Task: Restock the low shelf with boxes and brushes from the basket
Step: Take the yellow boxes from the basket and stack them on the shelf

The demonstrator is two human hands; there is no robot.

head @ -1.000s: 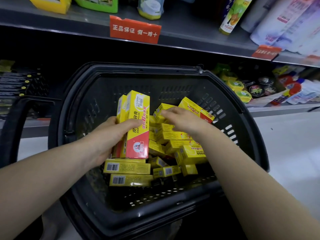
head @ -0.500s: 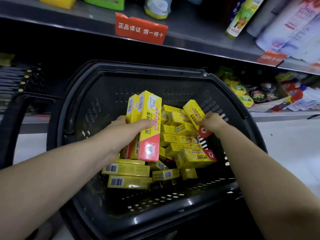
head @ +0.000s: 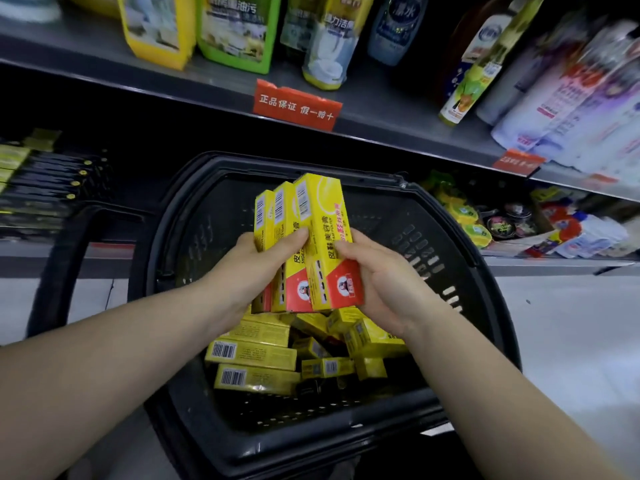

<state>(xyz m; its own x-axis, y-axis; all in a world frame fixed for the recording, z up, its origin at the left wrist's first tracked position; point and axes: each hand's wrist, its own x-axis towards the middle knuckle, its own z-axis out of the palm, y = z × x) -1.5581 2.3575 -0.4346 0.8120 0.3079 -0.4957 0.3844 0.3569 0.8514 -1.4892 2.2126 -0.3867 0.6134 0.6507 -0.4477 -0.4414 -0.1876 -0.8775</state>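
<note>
Three yellow-and-red boxes stand upright side by side above the black basket. My left hand grips them from the left, thumb across their fronts. My right hand holds the rightmost box from the right, fingers curled on its face. Several more yellow boxes lie jumbled in the basket bottom. The low shelf runs behind the basket, dark in the middle, with black brushes stacked at its left.
An upper shelf with a red label carries bottles and pouches. Tins and yellow packs fill the low shelf at the right. The basket's handle hangs down at the left. Pale floor tiles lie on both sides.
My right hand brought a third box from the pile over to the two in my left hand. Both hands lifted the group higher above the basket; the view tilted up.
</note>
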